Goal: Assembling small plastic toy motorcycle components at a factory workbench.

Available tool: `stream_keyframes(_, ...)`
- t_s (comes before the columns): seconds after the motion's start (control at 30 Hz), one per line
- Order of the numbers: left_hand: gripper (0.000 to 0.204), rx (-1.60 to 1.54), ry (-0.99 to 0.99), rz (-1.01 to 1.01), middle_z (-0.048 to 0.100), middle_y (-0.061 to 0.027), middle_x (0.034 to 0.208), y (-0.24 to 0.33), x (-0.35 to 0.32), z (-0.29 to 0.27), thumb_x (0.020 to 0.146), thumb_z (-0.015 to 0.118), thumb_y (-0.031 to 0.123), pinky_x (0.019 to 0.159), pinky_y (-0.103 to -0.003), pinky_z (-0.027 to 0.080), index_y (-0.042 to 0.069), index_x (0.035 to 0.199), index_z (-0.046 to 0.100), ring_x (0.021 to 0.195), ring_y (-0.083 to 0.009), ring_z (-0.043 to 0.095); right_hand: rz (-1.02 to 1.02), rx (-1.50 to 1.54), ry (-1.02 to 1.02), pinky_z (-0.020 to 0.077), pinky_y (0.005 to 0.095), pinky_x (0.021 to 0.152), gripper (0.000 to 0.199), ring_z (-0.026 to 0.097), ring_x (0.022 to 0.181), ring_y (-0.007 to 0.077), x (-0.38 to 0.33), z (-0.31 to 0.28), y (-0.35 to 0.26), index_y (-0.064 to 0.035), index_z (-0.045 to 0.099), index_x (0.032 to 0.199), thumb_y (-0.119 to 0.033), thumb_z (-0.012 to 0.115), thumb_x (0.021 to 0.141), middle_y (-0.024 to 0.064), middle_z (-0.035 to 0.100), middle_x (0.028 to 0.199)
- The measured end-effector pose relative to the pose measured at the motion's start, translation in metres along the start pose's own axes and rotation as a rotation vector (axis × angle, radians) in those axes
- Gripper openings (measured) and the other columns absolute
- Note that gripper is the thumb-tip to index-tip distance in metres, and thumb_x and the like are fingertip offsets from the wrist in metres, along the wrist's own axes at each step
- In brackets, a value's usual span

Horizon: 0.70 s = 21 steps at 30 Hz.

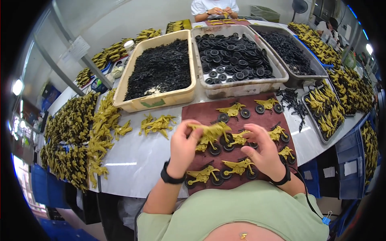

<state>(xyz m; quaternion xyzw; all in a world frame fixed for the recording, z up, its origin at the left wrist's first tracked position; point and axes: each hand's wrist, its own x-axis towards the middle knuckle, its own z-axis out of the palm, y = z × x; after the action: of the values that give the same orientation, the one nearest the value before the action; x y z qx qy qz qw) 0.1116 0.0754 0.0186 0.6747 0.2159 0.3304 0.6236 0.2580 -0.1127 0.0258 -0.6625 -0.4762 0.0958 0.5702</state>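
My left hand [184,145] is closed on a yellow plastic toy motorcycle body [215,130], raised over the dark red mat [188,116]. My right hand [263,150] hovers to the right of it, fingers curved and apart, with nothing seen between them. Below and around both hands, several yellow toy motorcycles with black wheels lie on the mat in rough rows, such as the toy motorcycle [238,166] near my body. At the mat's far edge lies another toy motorcycle [231,109]. My hands partly hide those in the middle row.
Beyond the mat stand a cream bin [120,103] of small black parts, a bin [241,89] of black wheels and a grey bin [309,78] of black parts. Yellow bodies [105,136] heap at left. A tray [326,138] sits right. Across the table, a person's hands [221,11] work.
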Motion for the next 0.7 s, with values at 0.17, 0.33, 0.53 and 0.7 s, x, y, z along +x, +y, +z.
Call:
stream_keyframes(0.17,0.027,0.426,0.162,-0.204,0.066,-0.0104,0.090,-0.031,0.039,-0.041,0.091,0.066,0.023,0.070,-0.027,0.048,0.002,0.106,0.058,0.082,-0.0140,0.062,0.024,-0.041,-0.133,0.0518,0.0298,0.080,0.027,0.062,0.092,0.0182,-0.002,-0.007,0.002,-0.0022,0.061,0.111,-0.004,0.066,0.085,0.0126,0.054,0.121)
stream_keyframes(0.33,0.030,1.098,0.316,0.169,0.062,-0.0092,0.110,-0.067,0.044,-0.065,0.084,0.069,0.030,0.089,-0.049,0.039,0.010,0.106,0.066,0.107,-0.0304,0.054,0.066,-0.050,-0.143,0.0527,0.0288,0.077,0.025,0.063,0.089,0.0175,-0.004,-0.011,0.003,-0.0009,0.061,0.111,-0.002,0.064,0.086,0.0130,0.055,0.119)
stream_keyframes(0.53,0.038,1.485,0.101,-0.136,0.061,-0.0078,0.112,-0.040,0.046,-0.112,0.077,0.069,0.013,0.091,-0.048,0.036,0.013,0.114,0.065,0.107,-0.0290,0.053,0.055,-0.082,-0.167,0.0528,0.0297,0.075,0.022,0.063,0.087,0.0180,0.001,-0.014,0.001,0.0001,0.061,0.109,-0.003,0.063,0.087,0.0136,0.057,0.114)
stream_keyframes(0.7,0.038,1.480,0.115,-0.029,0.064,-0.0060,0.105,-0.040,0.056,-0.129,0.073,0.067,0.007,0.088,-0.048,0.035,0.011,0.110,0.068,0.104,-0.0262,0.055,0.013,-0.115,-0.162,0.0525,0.0301,0.074,0.019,0.063,0.086,0.0211,0.004,-0.017,0.004,0.0003,0.061,0.106,-0.003,0.062,0.087,0.0131,0.059,0.110)
